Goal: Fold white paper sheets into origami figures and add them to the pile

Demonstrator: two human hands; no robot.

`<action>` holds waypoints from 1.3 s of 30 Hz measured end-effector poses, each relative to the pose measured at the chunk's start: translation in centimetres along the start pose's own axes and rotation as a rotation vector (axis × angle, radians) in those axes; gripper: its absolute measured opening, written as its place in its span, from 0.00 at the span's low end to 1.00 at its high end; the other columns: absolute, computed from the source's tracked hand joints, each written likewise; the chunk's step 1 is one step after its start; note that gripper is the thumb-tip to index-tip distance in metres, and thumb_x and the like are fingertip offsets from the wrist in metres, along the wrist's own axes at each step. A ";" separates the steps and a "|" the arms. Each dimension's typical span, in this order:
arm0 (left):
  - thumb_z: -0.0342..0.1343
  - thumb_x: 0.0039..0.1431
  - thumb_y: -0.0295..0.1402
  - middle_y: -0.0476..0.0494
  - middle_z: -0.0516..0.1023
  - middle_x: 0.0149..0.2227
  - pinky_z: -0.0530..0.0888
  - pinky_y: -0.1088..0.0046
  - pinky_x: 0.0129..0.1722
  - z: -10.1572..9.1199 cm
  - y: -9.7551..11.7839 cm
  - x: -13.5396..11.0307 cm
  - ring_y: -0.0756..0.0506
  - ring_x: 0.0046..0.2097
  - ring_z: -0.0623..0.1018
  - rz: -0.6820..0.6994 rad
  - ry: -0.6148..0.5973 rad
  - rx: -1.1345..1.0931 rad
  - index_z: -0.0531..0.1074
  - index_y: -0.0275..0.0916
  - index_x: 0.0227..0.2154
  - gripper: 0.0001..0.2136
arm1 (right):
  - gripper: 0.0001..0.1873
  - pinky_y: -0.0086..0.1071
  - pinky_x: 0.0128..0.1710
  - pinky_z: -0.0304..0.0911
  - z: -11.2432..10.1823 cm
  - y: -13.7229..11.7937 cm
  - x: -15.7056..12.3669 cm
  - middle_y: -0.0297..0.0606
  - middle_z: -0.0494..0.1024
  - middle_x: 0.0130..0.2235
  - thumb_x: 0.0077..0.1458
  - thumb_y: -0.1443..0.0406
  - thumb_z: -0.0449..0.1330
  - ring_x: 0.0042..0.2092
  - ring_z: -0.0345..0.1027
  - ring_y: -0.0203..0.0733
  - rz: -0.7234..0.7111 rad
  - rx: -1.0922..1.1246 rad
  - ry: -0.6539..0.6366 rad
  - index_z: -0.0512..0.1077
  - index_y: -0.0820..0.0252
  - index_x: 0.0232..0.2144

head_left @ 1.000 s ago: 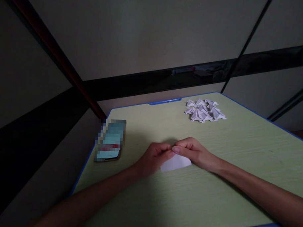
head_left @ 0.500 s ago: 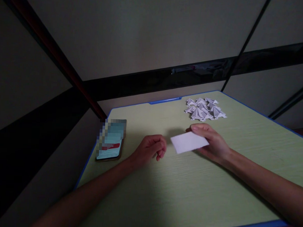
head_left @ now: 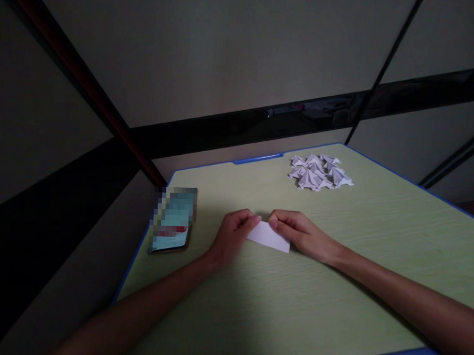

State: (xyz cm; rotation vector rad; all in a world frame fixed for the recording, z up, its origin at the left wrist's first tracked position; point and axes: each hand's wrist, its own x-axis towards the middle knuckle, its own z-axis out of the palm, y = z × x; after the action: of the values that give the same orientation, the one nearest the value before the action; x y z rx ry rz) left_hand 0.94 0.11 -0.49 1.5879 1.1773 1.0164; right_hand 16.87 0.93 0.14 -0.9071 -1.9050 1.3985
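A white rectangle of paper [head_left: 268, 236] is held between both hands, just above the middle of the table. My left hand [head_left: 235, 233] pinches its upper left part with the thumb on top. At its upper right edge, my right hand [head_left: 299, 232] grips it between thumb and curled fingers. The thumbs sit close together along the far edge. The fingers behind the paper are hidden. Whether the paper is folded I cannot tell.
Several folded white paper pieces [head_left: 318, 172] lie in a cluster at the table's far right. A phone [head_left: 171, 237] with a lit, partly blurred screen lies near the left edge. The pale green table [head_left: 318, 310] has a blue rim, and cabinet panels [head_left: 241, 58] stand behind it.
My right hand has moved left and brought the paper down to my left hand. My left hand, closed and apart from the paper before, now pinches it too.
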 end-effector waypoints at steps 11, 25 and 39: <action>0.46 0.50 0.35 0.54 0.54 0.16 0.53 0.78 0.19 0.1 -0.1 0.0 0.54 0.21 0.56 0.075 0.201 0.133 0.58 0.36 0.14 0.13 | 0.14 0.24 0.18 0.41 -0.9 -0.5 0.1 0.27 0.52 0.17 0.50 0.63 0.47 0.20 0.44 0.28 -0.039 -0.138 0.004 0.56 0.61 0.16; 0.46 0.51 0.36 0.57 0.57 0.10 0.55 0.82 0.12 -0.7 0.1 0.1 0.56 0.14 0.59 -0.002 0.378 -0.039 0.58 0.36 0.15 0.14 | 0.08 0.25 0.22 0.53 -1.2 -0.2 0.5 0.30 0.66 0.20 0.42 0.63 0.57 0.21 0.58 0.28 0.047 0.191 0.212 0.63 0.64 0.23; 0.58 0.38 0.25 0.50 0.72 0.16 0.67 0.80 0.20 0.5 0.7 0.0 0.52 0.20 0.72 -0.183 0.096 -0.141 0.68 0.32 0.18 0.03 | 0.11 0.25 0.22 0.58 -0.1 0.6 0.6 0.31 0.69 0.21 0.36 0.68 0.62 0.22 0.63 0.30 0.059 0.213 0.143 0.65 0.65 0.24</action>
State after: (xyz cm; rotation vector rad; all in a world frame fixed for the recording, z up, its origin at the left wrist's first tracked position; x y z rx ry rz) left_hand 1.54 -0.09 0.01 1.3092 1.2619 1.0408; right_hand 16.67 1.60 -0.37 -0.9382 -1.6015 1.4961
